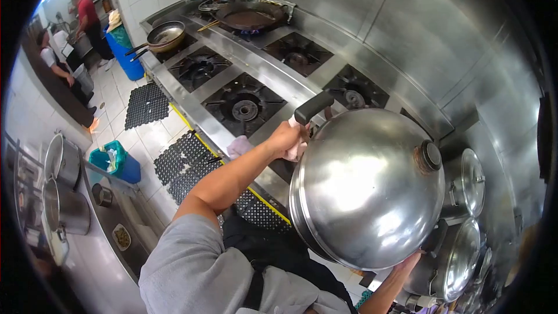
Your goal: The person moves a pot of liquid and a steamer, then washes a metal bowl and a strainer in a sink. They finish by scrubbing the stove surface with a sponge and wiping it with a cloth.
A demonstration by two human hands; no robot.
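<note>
A large round steel pot (pixel 318 238) with a shiny domed lid (pixel 360 180) fills the space in front of me. The lid has a dark knob (pixel 430 156), and the whole pot appears tilted. My left hand (pixel 286 139) is closed on the pot's side by a black handle (pixel 314 107), with a pale cloth (pixel 297 150) between hand and metal. On the opposite side, my right hand (pixel 406 264) grips the pot low down, close to the other black handle (pixel 436 238). Its fingers are mostly hidden by the pot.
A gas stove (pixel 256 81) runs ahead, with a dark wok (pixel 247 17) over a blue flame and frying pans (pixel 165 36) at left. Lidded pots (pixel 459 261) stand right. Rubber mats (pixel 186 163), a blue bin (pixel 125 166) and a left counter (pixel 104 256) are nearby; people (pixel 87 17) stand far left.
</note>
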